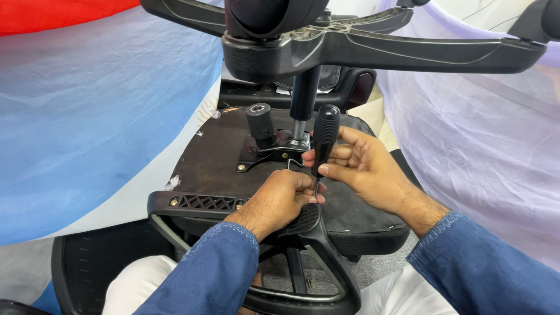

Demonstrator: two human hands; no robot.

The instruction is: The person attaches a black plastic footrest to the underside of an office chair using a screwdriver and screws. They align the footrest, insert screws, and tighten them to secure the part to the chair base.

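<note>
An office chair lies upside down in front of me, its dark seat underside [219,166] facing up. My right hand [364,166] grips the black handle of a screwdriver [325,140], held upright with its tip down near the seat's front edge. My left hand [280,198] rests curled on the seat underside by the screwdriver's tip, fingers on the black armrest bracket [309,224]. Just behind the hands stand the metal tilt mechanism [274,149] and its black knob [259,121].
The gas cylinder [304,96] rises to the black star base [373,49] overhead, close above the hands. Blue and white cloth [87,116] hangs on the left, pale sheer fabric [484,146] on the right. The curved armrest [326,280] lies between my knees.
</note>
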